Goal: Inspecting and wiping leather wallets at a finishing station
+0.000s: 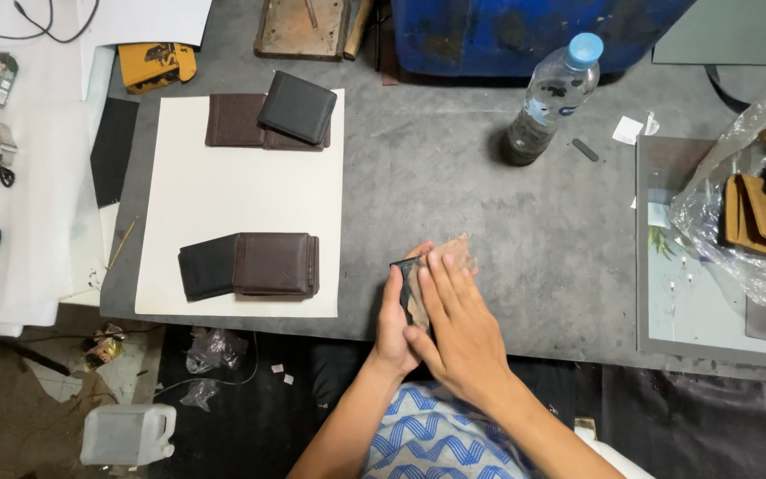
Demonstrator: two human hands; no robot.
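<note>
Near the front edge of the grey table, my left hand grips the side of a small dark wallet. My right hand lies flat across the wallet with fingers stretched out, pressing a crumpled clear-brownish wrapper against it. Most of the wallet is hidden under my hands.
A cream sheet at left carries two wallet groups: brown and black at the back, black and brown at the front. A plastic water bottle stands at the back. A clear bag of tan leather pieces lies at right.
</note>
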